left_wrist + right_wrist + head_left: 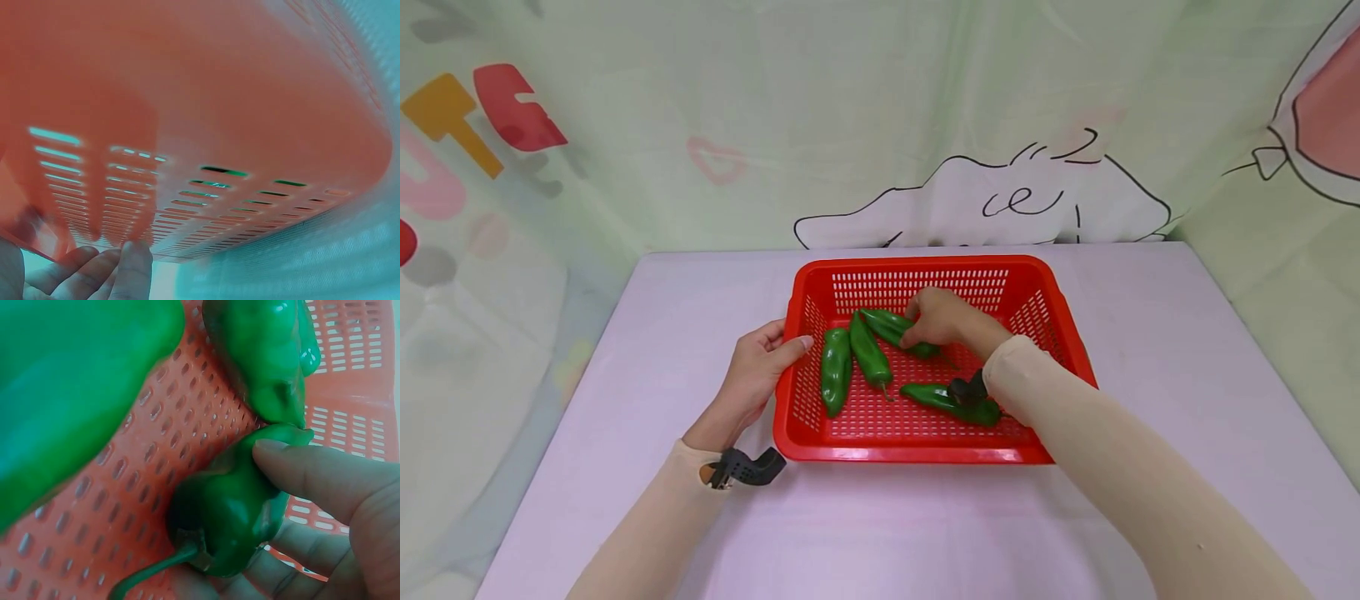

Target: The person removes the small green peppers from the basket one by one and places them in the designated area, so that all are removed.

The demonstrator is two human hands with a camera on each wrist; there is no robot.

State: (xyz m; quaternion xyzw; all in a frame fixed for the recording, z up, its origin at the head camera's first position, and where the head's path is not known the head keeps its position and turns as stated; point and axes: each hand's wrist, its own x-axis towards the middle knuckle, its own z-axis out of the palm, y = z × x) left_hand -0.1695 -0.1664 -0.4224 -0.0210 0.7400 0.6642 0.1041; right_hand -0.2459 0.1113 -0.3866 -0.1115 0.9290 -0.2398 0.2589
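A red, rectangular, perforated plastic basket [917,454] rests on a table covered with pale lilac cloth [880,533]. Four long, glossy green peppers are inside the basket.

Left hand [758,362]: grips the left side of the basket. The thumb lies over the rim; the other fingers are on the outer side of the slotted wall, as the left wrist view shows.

Right hand [942,318]: reaches into the basket and pinches the rear green pepper [883,323] between thumb and fingers. In the right wrist view, the thumb lies on the upper face of this pepper and the fingers curl around its far side. Its curved stem extends clear of the hand. Whether the pepper touches the basket floor cannot be told.

Positions of the remaining peppers:
- Middle green pepper [869,354]: just left of the rear green pepper, stem toward the near side; the far ends of the two lie close together.
- Leftmost green pepper [836,375]: beside the left wall, near side to far side.
- Front green pepper [932,394]: lies crosswise near the front wall, partly hidden by the black device on the right wrist [970,388].
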